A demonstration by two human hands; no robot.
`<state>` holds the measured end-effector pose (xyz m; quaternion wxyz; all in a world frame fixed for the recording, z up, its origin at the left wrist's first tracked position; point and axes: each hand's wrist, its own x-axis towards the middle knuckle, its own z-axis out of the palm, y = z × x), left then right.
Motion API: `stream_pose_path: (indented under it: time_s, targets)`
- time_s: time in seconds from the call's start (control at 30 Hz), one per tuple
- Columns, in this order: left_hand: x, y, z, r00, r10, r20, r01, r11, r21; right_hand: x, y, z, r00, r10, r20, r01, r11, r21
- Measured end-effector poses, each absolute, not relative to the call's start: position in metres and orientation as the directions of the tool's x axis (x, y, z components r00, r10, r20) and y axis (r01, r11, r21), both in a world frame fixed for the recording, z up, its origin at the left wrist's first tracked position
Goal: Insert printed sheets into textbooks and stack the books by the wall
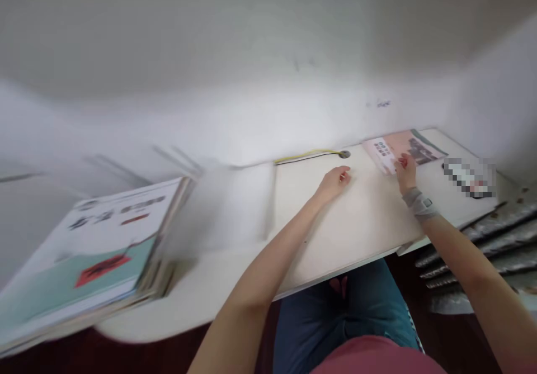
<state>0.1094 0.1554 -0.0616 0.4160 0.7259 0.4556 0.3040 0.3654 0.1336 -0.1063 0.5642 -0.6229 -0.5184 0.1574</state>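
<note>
At the far end of the white desk [356,223], my right hand [405,174] touches the near edge of a pink booklet [419,149]; I cannot tell whether it grips. My left hand [334,185] lies loosely curled and empty, near a yellow cable [306,155], with a thick stack of magazines [92,245] well off to its left.

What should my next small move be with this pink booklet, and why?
Probably grip the pink booklet with your right hand and lift it: those fingers already touch its near edge, while your left hand is farther away, over the white desk.
</note>
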Motion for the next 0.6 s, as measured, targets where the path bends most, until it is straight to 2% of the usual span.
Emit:
stream_pose_path:
  time_s: [0.07,0.13,0.2,0.27,0.33,0.4,0.47,0.6]
  targets:
    - [0.056,0.137,-0.058,0.397,0.896,0.201,0.6,-0.418,0.682,0.318,0.131,-0.105,0.315,0.848,0.425,0.506,0.229,-0.832]
    - [0.004,0.119,-0.057,0.397,0.875,0.276,0.773,-0.481,0.415,0.269,0.124,-0.104,0.031,0.885,0.465,0.564,0.369,-0.739]
    - [-0.041,0.104,-0.059,0.327,0.899,0.292,0.884,-0.4,0.242,0.226,0.114,-0.105,-0.291,0.83,0.476,0.592,0.547,-0.592]
    - [-0.078,0.093,-0.064,0.199,0.942,0.269,0.961,-0.241,0.134,0.194,0.104,-0.107,-0.49,0.755,0.436,0.608,0.654,-0.451]
    - [-0.104,0.084,-0.072,0.065,0.982,0.18,0.995,-0.078,0.063,0.175,0.096,-0.11,-0.573,0.727,0.378,0.635,0.685,-0.357]
    - [-0.118,0.076,-0.079,-0.005,0.997,0.072,1.0,0.004,0.019,0.166,0.09,-0.114,-0.611,0.721,0.327,0.655,0.692,-0.303]
    - [-0.121,0.067,-0.084,0.0,1.0,0.018,1.0,0.0,0.014,0.164,0.085,-0.117,-0.635,0.715,0.291,0.664,0.698,-0.267]
    - [-0.11,0.049,-0.079,0.057,0.998,0.02,0.997,-0.058,0.045,0.164,0.075,-0.116,-0.652,0.709,0.269,0.671,0.705,-0.231]
